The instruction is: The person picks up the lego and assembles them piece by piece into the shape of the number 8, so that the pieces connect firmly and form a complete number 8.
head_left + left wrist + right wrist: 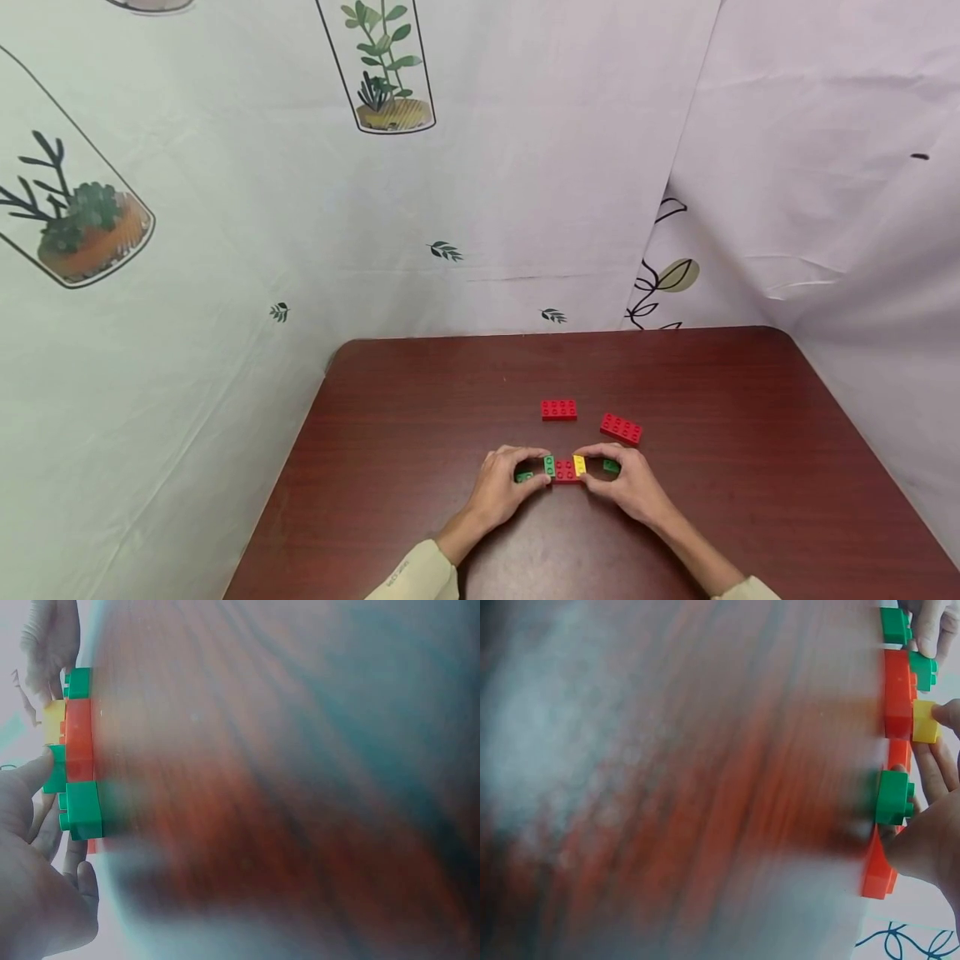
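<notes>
A red building brick [565,472] lies on the table in front of the person, with a small green brick [549,467] on its left end and a small yellow brick [580,466] on its right end. Between thumb and fingers, the left hand [501,481] pinches that green brick. The right hand [628,483] pinches the yellow one in the same way. Both wrist views show the two small bricks sitting on top of the red brick's studs. A second green brick [82,811] rests on the table under the left hand, and a third green brick [894,797] by the right palm.
Beyond the hands, two more red bricks lie on the brown table [420,392]: one straight [558,409], the other turned at an angle [621,428] farther right. A pale printed cloth [525,183] hangs behind the table and along its sides.
</notes>
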{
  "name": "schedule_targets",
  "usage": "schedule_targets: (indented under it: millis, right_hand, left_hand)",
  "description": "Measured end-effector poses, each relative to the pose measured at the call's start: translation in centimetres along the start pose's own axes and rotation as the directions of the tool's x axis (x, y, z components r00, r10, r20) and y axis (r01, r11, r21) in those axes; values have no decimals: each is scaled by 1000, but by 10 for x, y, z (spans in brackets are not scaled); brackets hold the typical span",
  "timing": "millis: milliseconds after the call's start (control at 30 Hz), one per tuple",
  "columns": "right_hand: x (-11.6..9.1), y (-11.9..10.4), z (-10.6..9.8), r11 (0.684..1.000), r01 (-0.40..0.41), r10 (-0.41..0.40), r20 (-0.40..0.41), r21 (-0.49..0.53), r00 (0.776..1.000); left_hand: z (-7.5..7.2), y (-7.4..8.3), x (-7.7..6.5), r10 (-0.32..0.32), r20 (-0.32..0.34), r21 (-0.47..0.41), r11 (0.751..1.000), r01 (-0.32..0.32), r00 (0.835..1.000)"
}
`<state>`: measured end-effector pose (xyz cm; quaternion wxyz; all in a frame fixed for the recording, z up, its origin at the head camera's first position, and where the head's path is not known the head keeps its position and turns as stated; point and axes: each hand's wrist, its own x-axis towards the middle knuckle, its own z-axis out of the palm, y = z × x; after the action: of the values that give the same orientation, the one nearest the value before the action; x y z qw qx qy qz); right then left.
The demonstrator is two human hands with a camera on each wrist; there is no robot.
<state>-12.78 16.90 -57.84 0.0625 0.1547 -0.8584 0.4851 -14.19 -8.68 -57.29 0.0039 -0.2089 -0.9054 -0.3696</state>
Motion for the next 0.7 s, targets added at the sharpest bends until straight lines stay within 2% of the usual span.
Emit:
schedule_targets:
  millis: [367,567,700]
  right_hand:
    - [0,0,-1,1000,27,-27,-13,-15,1000]
    - [0,1,-2,1000,13,-13,16,-4,1000]
    - [1,3,-2,999,6,-8,46,37,999]
  left_hand:
    - [-1,0,1,15,-4,-2,1000,-15,1000]
    - [-1,0,1,7,3,-12,1000,-7,1000]
    - [-1,0,1,9,-1,-10,1000,-9,1000]
